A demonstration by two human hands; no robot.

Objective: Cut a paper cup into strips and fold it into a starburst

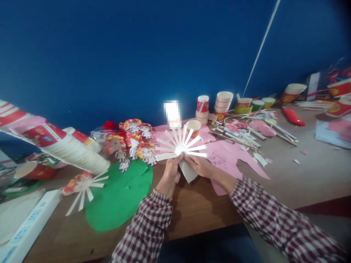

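A white paper cup cut into strips (181, 148) is held up over the middle of the table, its strips fanned out around a round base. My left hand (172, 171) pinches its lower edge from the left, thumb on top. From the right, my right hand (199, 165) grips the same edge close beside the other thumb. Below the hands hangs a pale pointed flap (188, 172); whether it belongs to the cup, I cannot tell. Behind the strips stands an open paper cup (193, 128). Pink paper (223, 157) lies to the right under my forearm.
A green paper round (120, 197) lies left, beside another fringed cup (87, 188) and a long leaning cup stack (76, 151). Decorated paper figures (134, 140) sit behind. Upright cup stacks (223, 106), scattered sticks (244, 135) and a red object (293, 117) are at right.
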